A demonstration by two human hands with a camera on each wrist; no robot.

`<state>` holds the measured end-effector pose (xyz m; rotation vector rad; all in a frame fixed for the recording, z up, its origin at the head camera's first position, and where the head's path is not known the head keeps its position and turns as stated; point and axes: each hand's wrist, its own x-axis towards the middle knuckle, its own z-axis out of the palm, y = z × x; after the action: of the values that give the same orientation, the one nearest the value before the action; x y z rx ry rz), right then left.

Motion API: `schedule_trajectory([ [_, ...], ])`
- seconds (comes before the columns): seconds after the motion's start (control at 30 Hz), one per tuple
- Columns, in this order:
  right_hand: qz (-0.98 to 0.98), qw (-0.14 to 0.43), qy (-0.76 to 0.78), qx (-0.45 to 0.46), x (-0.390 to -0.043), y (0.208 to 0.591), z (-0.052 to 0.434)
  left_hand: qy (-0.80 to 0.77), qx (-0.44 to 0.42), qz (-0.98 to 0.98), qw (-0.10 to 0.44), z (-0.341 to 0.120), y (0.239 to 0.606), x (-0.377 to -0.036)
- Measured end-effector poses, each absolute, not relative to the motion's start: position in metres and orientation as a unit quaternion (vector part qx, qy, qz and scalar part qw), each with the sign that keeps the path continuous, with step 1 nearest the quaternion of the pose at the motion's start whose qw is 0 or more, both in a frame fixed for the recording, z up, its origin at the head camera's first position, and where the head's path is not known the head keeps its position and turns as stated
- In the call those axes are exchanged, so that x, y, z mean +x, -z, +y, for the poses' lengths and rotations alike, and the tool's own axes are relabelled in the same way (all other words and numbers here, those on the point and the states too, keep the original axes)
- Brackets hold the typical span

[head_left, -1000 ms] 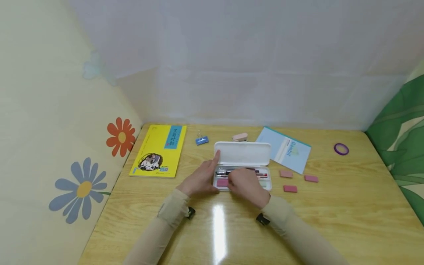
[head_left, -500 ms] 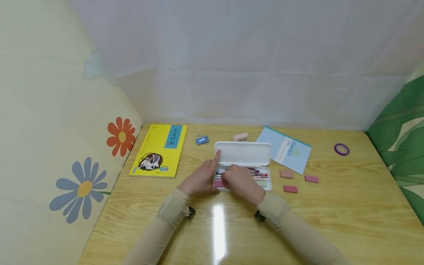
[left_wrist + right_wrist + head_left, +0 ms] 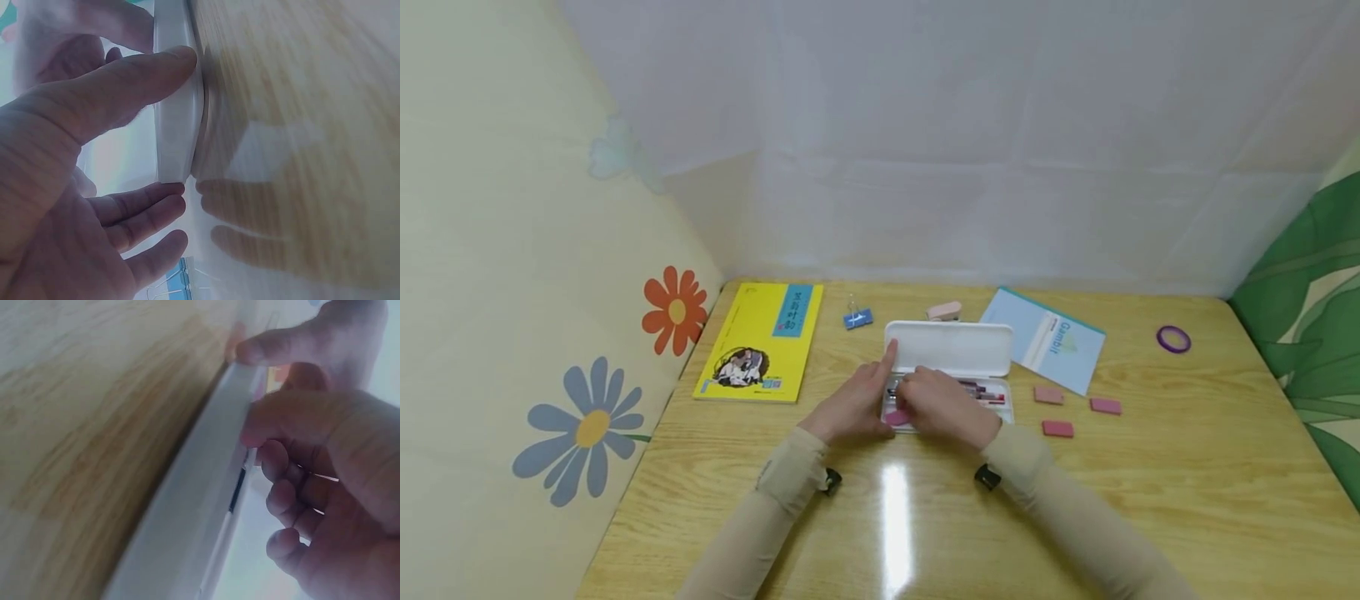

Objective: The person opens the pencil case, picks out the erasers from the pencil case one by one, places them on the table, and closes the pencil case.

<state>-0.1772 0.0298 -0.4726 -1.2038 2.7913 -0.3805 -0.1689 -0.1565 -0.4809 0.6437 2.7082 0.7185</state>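
A white pencil case point(image 3: 955, 348) stands with its lid raised in the head view, several pens point(image 3: 991, 398) lying in its rear compartment. My left hand point(image 3: 852, 406) steadies its left end, index finger along the lid. In the left wrist view that thumb presses the case's front wall and the other fingertips lie by its end. My right hand point(image 3: 951, 406) reaches into the case with curled fingers. Its thumb and index finger pinch a pink eraser point(image 3: 896, 417) at the left of the front compartment; the hand covers part of it.
Three pink erasers point(image 3: 1057, 428) lie right of the case. Behind it are a pale pink stapler-like object point(image 3: 943, 311) and a light blue notebook point(image 3: 1060, 337). A blue binder clip point(image 3: 857, 317) and yellow book point(image 3: 763, 342) are left, a purple ring point(image 3: 1173, 338) far right.
My right hand has shifted left inside the case. The pink eraser there has gone from lying straight to slightly tilted, further left. My left hand has stayed in place.
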Motion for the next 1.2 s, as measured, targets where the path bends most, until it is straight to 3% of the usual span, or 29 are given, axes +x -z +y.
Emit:
schedule_trajectory([
  [0.1, 0.912, 0.054, 0.13, -0.386, -0.177, 0.469, 0.034, -0.249, 0.218, 0.933, 0.142, -0.155, 0.481, -0.17],
  [0.33, 0.913, 0.03, 0.162, -0.372, -0.172, 0.459, 0.062, -0.257, 0.225, 0.932, 0.124, -0.156, 0.482, -0.17],
  [0.67, 0.935, -0.032, 0.187, -0.299, -0.161, 0.456, 0.165, -0.252, 0.221, 0.935, 0.119, -0.162, 0.483, -0.168],
  [0.93, 0.964, -0.005, 0.198, -0.18, -0.149, 0.457, 0.246, -0.245, 0.227, 0.935, 0.12, -0.16, 0.483, -0.17],
  [1.2, 0.971, 0.036, 0.206, -0.118, -0.135, 0.471, 0.292, -0.24, 0.226, 0.935, 0.129, -0.156, 0.483, -0.171],
])
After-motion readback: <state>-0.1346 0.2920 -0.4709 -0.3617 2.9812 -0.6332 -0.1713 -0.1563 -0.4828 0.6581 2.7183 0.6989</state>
